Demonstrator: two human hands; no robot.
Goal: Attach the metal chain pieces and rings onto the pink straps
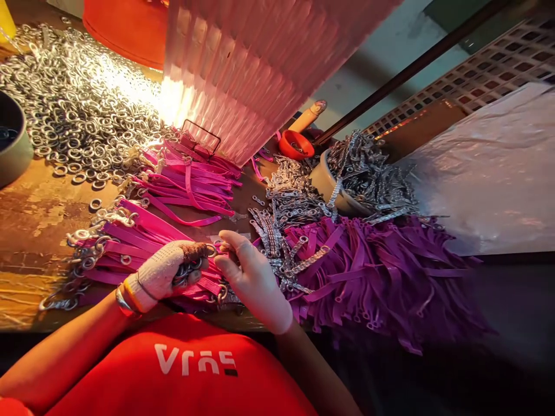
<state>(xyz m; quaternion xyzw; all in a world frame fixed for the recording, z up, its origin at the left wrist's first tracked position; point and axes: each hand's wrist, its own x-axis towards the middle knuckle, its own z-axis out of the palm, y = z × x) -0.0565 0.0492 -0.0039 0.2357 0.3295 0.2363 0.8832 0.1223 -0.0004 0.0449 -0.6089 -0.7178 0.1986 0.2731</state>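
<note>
My left hand [160,271], in a knit glove with brown fingertips, is closed around several metal rings [184,273]. Between its thumb and forefinger it pinches one metal ring [211,250], which points toward the other hand. My right hand [255,277] wears a thin white glove. Its fingertips are curled close beside that ring; whatever lies between them is too small to make out. Beneath and behind my left hand lie pink straps [143,228] with metal rings at their left ends. Purple straps [355,271] with silver chain-like end pieces [306,263] are heaped to the right of my right hand.
A large pile of loose metal rings [82,110] covers the table's back left, near a grey bowl [15,141]. Behind stands a ribbed translucent panel [243,69] beside an orange lampshade [125,29]. A tipped tub [333,185] spills silver pieces near a small orange bowl [296,144].
</note>
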